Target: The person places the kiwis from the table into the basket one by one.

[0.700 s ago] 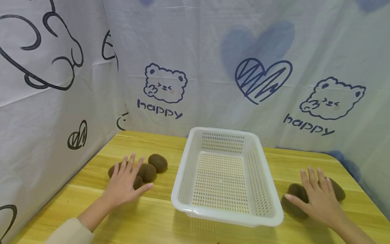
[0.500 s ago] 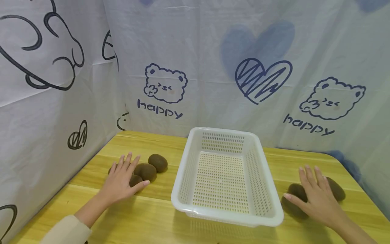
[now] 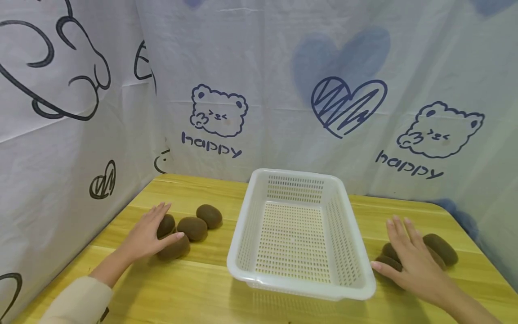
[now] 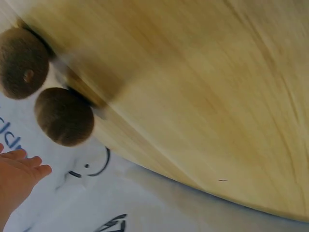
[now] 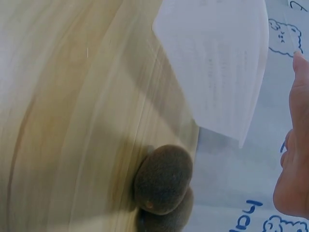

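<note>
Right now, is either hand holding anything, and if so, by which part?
Nothing is held: the left hand and right hand are outstretched near kiwis, gripping none.

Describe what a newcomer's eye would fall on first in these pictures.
The white perforated basket on the table would probably draw the eye first, standing between the left hand and right hand. Next come the brown oval fruits, grouped near each hand. On the cloth behind, a scribbled heart shows between two bear faces.
</note>
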A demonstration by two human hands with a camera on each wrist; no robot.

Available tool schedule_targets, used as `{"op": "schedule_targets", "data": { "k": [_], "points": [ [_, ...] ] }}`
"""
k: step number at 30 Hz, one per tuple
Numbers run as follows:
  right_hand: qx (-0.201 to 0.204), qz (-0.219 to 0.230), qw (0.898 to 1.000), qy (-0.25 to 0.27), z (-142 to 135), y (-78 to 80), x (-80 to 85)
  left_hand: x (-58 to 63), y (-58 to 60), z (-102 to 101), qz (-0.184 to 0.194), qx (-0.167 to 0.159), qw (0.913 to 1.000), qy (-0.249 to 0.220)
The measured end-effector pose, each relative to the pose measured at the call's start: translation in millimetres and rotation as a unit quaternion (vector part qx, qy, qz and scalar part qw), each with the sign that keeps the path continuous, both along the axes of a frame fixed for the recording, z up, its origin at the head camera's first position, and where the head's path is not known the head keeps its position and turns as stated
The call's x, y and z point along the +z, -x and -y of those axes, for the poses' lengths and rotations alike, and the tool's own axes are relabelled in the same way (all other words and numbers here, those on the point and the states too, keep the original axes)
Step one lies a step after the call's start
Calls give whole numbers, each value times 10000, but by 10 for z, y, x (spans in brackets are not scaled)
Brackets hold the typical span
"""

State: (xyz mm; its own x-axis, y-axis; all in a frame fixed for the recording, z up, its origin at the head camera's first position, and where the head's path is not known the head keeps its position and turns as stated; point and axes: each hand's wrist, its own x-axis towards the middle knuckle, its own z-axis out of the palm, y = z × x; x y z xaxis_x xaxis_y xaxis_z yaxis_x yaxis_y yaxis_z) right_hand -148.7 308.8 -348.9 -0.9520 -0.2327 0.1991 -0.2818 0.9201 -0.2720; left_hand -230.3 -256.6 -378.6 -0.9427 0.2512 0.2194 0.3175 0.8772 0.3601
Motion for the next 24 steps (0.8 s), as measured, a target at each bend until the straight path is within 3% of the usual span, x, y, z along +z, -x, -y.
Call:
{"op": "schedule_targets", "data": {
  "k": [5,12,16,24],
  "points": [
    [238,-108,9997,10,83,-32,7,-13,47,112,208,160,9995,-199],
    [333,286,9989,181,180,-54,-10,-68,109,282,430,455,9971,-430],
    [376,229,9990,85,242,-83,-38,-117,125,382,545,610,9956,-463],
    [466,179,9988,-29,303,-108,-93,-230,142,514,582,659,9947,-541]
  ]
}}
